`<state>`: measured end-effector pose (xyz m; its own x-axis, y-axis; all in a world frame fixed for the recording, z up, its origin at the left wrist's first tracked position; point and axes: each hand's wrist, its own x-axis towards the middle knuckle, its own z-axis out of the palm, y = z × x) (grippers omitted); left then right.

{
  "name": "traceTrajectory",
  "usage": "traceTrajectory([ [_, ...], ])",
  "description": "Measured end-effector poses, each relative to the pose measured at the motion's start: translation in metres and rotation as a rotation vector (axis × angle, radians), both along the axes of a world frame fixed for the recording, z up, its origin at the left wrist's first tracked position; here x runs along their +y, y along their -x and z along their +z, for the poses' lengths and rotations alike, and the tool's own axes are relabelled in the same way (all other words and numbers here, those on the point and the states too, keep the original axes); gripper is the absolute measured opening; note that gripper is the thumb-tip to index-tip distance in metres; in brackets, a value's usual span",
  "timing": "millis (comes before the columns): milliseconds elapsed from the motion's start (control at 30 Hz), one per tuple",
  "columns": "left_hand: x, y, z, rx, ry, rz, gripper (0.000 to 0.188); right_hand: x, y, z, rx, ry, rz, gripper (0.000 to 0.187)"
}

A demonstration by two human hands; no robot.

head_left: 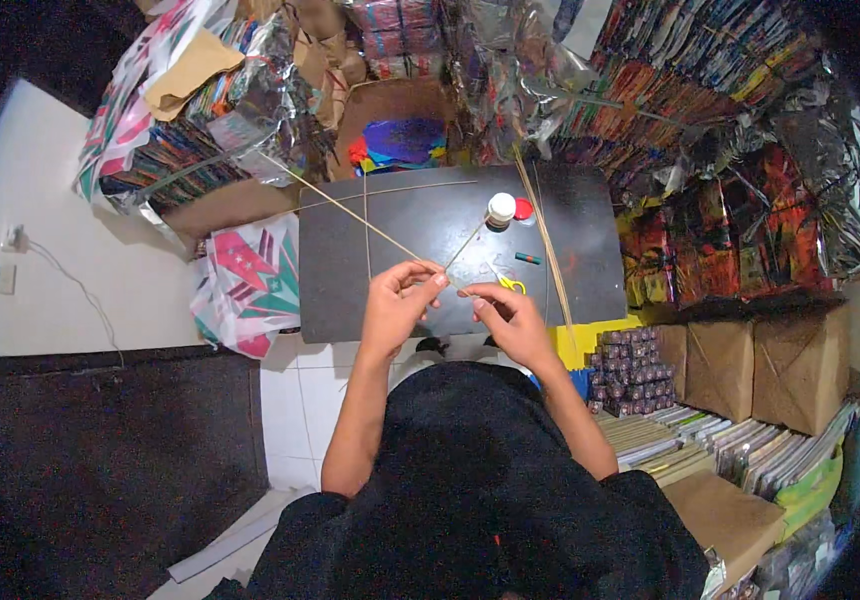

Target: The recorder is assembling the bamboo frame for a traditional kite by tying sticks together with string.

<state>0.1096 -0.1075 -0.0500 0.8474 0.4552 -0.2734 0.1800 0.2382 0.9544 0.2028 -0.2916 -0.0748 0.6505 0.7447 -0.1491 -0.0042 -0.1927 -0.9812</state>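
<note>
Above the near edge of the dark table (335, 300), my left hand (398, 305) pinches a long thin bamboo stick (350, 212), which slants up to the far left. A second stick (465, 243) slants from the same fingertips toward the white-capped jar (500, 210); it appears to cross the first at my fingers. My right hand (512, 322) is close beside it, thumb and fingers pinched together; what they hold is too small to make out. Yellow-handled scissors (513, 285) lie just beyond my right hand, near a small dark green tube (527, 258).
Loose sticks (390, 190) lie across the table's left part, and a bundle of sticks (544, 235) runs along its right. A red lid (523, 208) sits by the jar. Tall wrapped stacks (670, 90) crowd the back. Printed sheets (250, 280) hang at the left edge.
</note>
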Motion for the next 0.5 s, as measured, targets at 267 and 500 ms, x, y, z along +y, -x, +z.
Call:
traceTrajectory([
  [267, 0.001, -0.010, -0.014, 0.060, -0.077, 0.021, 0.017, -0.032, -0.011, -0.040, -0.104, 0.067, -0.090, 0.024],
  [500, 0.010, -0.013, -0.039, 0.104, -0.056, 0.043, 0.015, -0.111, -0.030, -0.127, -0.455, 0.522, -0.437, 0.020],
])
